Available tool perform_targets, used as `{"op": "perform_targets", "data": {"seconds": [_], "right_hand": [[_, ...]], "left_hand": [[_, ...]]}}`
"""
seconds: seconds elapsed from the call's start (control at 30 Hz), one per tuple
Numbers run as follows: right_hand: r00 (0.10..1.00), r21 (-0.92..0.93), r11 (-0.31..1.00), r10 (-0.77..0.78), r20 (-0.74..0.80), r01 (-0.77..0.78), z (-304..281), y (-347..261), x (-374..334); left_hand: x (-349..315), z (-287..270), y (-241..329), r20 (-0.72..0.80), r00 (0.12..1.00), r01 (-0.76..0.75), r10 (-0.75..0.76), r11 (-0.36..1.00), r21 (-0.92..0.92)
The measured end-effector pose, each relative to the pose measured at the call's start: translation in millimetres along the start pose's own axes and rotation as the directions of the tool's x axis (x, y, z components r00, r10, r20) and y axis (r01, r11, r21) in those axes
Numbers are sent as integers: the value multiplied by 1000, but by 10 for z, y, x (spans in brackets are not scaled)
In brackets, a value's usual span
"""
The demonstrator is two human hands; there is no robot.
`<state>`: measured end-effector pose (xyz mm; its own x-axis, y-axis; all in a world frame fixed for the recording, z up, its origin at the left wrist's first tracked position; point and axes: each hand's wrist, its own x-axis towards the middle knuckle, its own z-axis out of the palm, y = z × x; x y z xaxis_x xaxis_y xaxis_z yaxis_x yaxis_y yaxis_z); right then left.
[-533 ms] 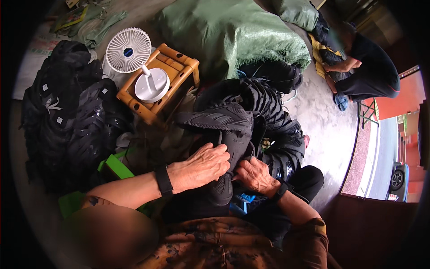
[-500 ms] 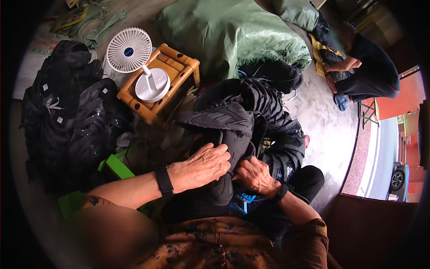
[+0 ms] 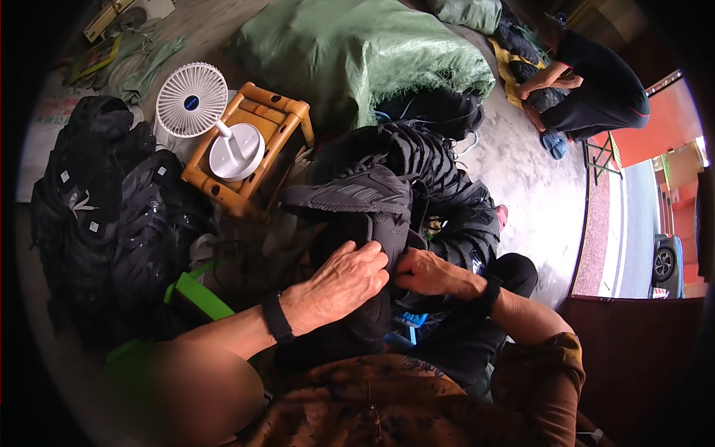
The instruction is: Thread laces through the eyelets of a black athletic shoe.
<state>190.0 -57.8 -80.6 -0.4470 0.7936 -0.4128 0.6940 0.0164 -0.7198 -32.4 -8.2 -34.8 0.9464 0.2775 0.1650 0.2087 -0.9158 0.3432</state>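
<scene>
Where two bare hands meet above the lap (image 3: 477, 339), a dark shoe (image 3: 389, 227) sits between them. The left hand (image 3: 339, 283) has its fingers curled narrow, gripping the shoe's near side; the right hand (image 3: 433, 273) bends its fingers against the opposite side, though I cannot tell what their tips pinch. It looks like close fingerwork on the upper, and the next move seems to call for a steady left hold and a light right touch. The upper appears supple and matte; another shoe (image 3: 357, 190), with slanting stripes, lies crosswise just beyond. Farther left, a smooth white fan (image 3: 192, 104) stands within the edges of a bamboo stool (image 3: 216, 192), all rounded, glossy canes.
</scene>
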Motion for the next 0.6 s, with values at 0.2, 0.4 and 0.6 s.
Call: {"op": "perform_targets", "data": {"seconds": [0.2, 0.4, 0.6], "right_hand": [[965, 124, 989, 112, -238, -84, 36, -114, -81], [624, -327, 908, -99, -775, -262, -1580, 1597, -1650], [90, 274, 853, 347, -934, -445, -1829, 3247, -5146]], "left_hand": [[-33, -5, 29, -1, 998, 57, -57, 992, -110], [-169, -61, 28, 39, 991, 128, -127, 992, -13], [-23, 117, 19, -93, 995, 36, -32, 998, 44]]}}
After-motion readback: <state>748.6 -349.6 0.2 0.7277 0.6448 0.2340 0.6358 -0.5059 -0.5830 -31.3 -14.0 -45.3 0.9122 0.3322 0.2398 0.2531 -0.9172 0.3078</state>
